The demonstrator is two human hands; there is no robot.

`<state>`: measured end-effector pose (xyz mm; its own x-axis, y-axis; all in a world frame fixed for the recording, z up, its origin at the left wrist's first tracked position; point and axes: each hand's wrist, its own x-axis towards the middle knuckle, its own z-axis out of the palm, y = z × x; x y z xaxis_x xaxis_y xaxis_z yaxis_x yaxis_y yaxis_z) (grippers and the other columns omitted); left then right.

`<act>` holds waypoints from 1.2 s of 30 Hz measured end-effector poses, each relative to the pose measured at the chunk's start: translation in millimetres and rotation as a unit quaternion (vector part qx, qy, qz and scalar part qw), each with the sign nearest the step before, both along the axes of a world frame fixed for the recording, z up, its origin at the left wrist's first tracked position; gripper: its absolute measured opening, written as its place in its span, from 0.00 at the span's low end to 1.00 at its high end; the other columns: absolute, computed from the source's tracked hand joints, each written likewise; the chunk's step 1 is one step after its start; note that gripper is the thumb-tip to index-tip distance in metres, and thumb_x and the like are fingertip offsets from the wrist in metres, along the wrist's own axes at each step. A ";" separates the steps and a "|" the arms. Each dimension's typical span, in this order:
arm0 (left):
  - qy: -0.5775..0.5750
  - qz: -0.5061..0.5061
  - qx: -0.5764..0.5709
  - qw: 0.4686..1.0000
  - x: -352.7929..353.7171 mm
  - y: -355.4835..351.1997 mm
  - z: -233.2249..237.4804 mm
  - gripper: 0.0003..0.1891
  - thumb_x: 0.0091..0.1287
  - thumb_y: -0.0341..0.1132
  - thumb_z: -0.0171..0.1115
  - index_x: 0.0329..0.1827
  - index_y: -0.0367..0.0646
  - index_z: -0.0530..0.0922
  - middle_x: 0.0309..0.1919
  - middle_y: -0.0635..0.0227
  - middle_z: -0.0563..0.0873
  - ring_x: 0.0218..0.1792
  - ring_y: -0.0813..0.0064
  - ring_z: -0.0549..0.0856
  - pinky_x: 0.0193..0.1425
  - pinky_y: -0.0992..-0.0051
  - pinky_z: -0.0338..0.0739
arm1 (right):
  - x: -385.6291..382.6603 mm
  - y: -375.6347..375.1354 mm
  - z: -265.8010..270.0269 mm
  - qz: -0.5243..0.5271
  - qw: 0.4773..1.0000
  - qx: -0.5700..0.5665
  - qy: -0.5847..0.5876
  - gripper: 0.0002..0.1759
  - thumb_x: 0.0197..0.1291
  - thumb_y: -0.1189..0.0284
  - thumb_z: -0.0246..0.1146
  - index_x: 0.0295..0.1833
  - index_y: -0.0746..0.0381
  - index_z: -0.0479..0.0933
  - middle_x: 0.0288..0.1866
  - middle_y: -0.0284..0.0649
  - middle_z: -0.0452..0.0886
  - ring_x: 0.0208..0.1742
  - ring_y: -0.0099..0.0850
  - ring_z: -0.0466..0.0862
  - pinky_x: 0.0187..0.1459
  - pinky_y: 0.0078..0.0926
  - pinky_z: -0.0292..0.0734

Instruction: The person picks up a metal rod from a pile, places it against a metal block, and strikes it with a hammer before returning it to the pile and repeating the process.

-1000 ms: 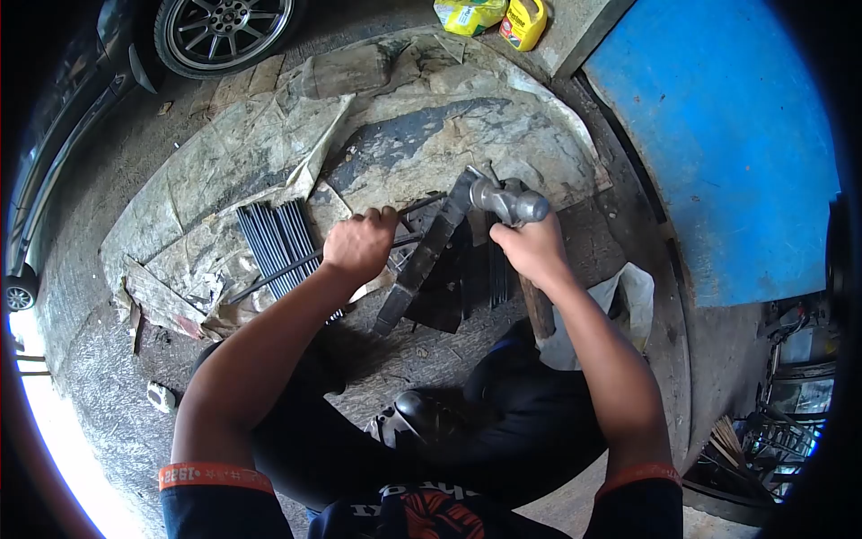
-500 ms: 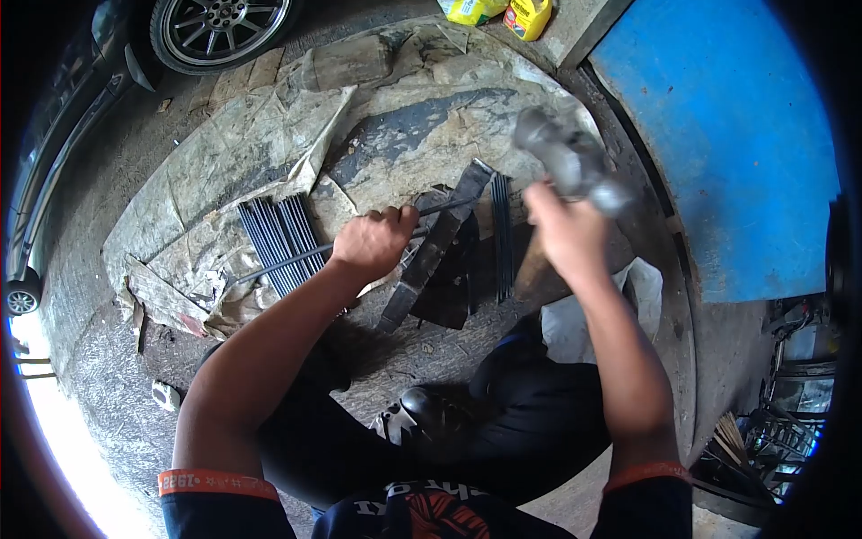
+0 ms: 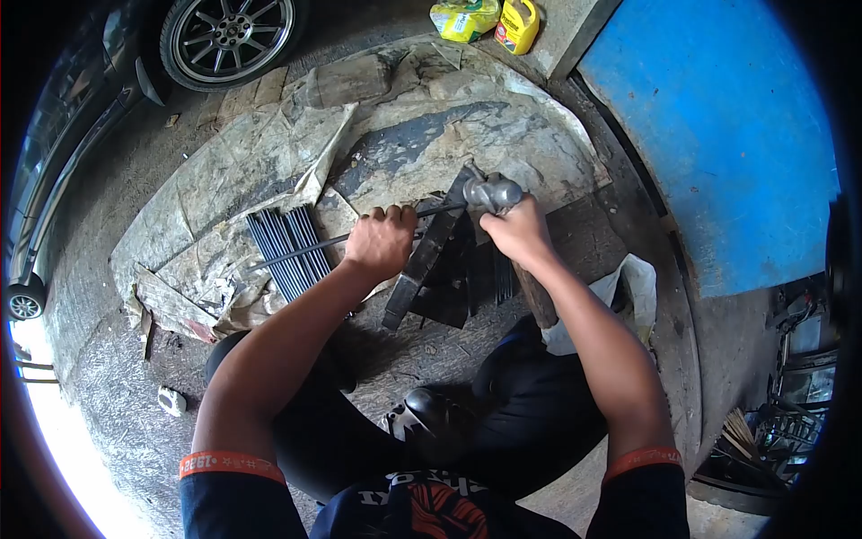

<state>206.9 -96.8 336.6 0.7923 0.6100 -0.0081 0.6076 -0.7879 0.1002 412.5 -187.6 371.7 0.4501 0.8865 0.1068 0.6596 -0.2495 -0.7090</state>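
My left hand [image 3: 382, 241] is closed around a thin dark metal rod [image 3: 325, 242], palm down. The rod slants across from the lower left, and its right end lies over a long dark steel bar [image 3: 418, 274] set on the ground like an anvil. In my right hand [image 3: 519, 235] is a hammer [image 3: 492, 192], gripped by its wooden handle close below the head. The hammer head is down at the rod's right end, over the upper part of the bar, and hides that end. My left hand is just left of the bar.
Left of the bar lies a row of dark rods [image 3: 289, 256]; several more rods [image 3: 504, 280] lie to its right, partly behind my right hand. A worn sheet [image 3: 224, 166] covers the ground. A car wheel [image 3: 232, 31], a yellow jug [image 3: 517, 25] and a blue panel [image 3: 718, 153] stand around.
The hammer has swung down and left, from raised and blurred on the right to the rod's end over the bar. My left hand keeps its grip, nearly in place.
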 end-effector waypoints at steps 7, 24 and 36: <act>-0.066 -0.018 0.011 0.998 -3.3 10.4 -13.8 0.14 0.61 0.29 0.52 0.50 0.42 0.70 0.37 0.55 0.82 0.39 0.56 0.85 0.39 0.61 0.82 | -14.0 1.5 72.3 -0.001 0.967 0.204 0.155 0.16 0.50 0.80 0.61 0.48 0.65 0.78 0.30 0.35 0.80 0.28 0.23 0.77 0.32 0.24 0.72; -0.039 -0.008 -0.004 0.999 0.7 -1.0 -10.4 0.16 0.61 0.29 0.52 0.53 0.42 0.69 0.35 0.54 0.82 0.33 0.54 0.86 0.34 0.59 0.81 | -3.5 -1.2 2.6 0.010 1.000 0.001 -0.016 0.10 0.46 0.74 0.64 0.36 0.64 0.79 0.29 0.49 0.83 0.33 0.45 0.85 0.36 0.36 0.78; -0.036 -0.020 -0.014 0.999 -5.4 0.0 -21.1 0.15 0.60 0.29 0.52 0.51 0.44 0.69 0.34 0.57 0.83 0.31 0.56 0.87 0.31 0.59 0.81 | 15.3 3.7 -5.4 -0.041 0.985 -0.142 -0.092 0.13 0.44 0.70 0.65 0.35 0.66 0.79 0.30 0.52 0.83 0.38 0.47 0.85 0.40 0.40 0.78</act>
<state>201.5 -96.8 315.5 0.8154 0.5780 0.0334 0.5658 -0.8077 0.1659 427.7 -183.9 366.3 0.5179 0.8537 -0.0537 0.7393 -0.4783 -0.4741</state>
